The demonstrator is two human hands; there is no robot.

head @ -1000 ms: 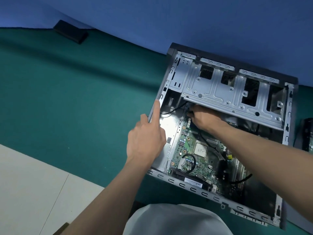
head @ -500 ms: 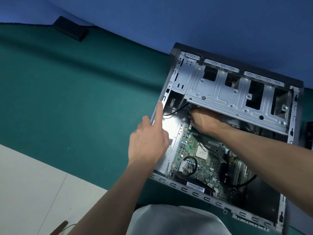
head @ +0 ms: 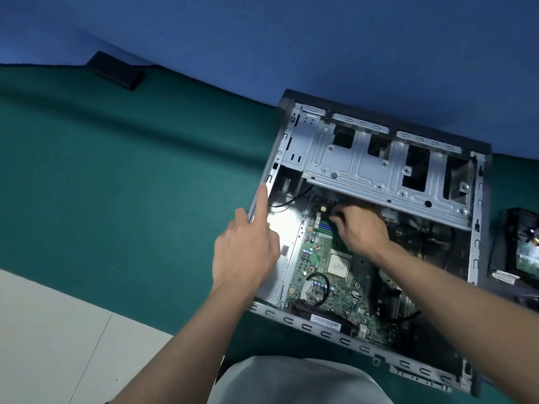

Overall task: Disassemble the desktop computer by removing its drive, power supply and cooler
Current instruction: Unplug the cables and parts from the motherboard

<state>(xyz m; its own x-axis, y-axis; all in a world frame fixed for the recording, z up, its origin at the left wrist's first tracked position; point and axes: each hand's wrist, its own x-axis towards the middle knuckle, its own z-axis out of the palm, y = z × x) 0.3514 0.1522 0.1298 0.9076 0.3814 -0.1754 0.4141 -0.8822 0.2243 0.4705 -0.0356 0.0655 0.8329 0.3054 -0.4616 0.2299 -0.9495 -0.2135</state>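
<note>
An open desktop case (head: 376,342) lies on its side on the green mat. Its silver drive cage (head: 364,167) spans the far side. The green motherboard (head: 326,275) with a bare silver processor (head: 338,265) fills the near half. My left hand (head: 245,252) rests on the case's left wall, index finger straight along the rim. My right hand (head: 358,228) reaches under the drive cage, fingers curled round a dark cable connector (head: 335,209) at the board's far edge. A black cable (head: 287,199) loops near the left wall.
A removed black part with a green board (head: 522,255) lies on the mat right of the case. A flat black box (head: 115,70) sits far left by the blue wall. White floor tiles (head: 58,330) border the mat in front. My pale clothing (head: 294,380) shows at the bottom.
My right hand has drawn back slightly from under the drive cage and now pinches the connector. My left hand keeps its place on the case wall. The view has shifted a little.
</note>
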